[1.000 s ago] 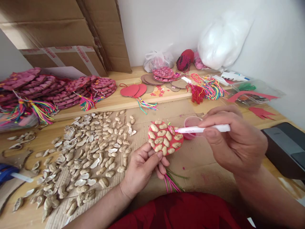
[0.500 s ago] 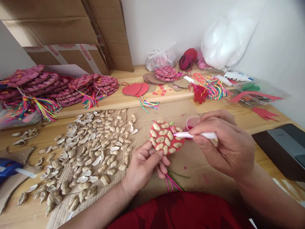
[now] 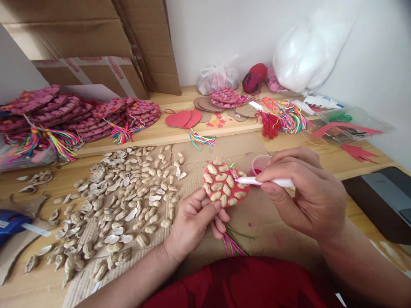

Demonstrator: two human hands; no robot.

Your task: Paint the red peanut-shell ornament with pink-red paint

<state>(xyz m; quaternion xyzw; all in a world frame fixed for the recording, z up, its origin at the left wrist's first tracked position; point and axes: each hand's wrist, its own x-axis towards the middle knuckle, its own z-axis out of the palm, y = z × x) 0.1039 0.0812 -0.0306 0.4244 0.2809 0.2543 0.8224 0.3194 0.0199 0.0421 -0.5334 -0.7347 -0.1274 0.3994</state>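
My left hand (image 3: pixel 199 222) pinches the lower edge of a round red disc (image 3: pixel 231 202) covered with peanut shells (image 3: pixel 221 187). Pink and green strands (image 3: pixel 236 241) hang below the disc. In my right hand (image 3: pixel 306 192) is a white marker-like pen (image 3: pixel 272 182), held nearly level. Its pink tip meets or almost meets a shell near the disc's upper right, and that shell is coloured pink in part. The other shells on the disc are bare tan. Just behind the pen stands a small clear cup (image 3: pixel 259 164) of dark pink liquid, partly hidden by my right hand.
Loose peanut shells (image 3: pixel 128 205) spread over cardboard on the left, beside a blue glue gun (image 3: pixel 14 226). Stacked pink discs (image 3: pixel 41 105) with tassels, red card discs (image 3: pixel 184 119) and yarn (image 3: pixel 253 79) line the back. A black device (image 3: pixel 379 201) lies at right.
The view has shifted very slightly. Both hands, the disc and the pen keep almost the same places, with the pen tip still at the same shell.
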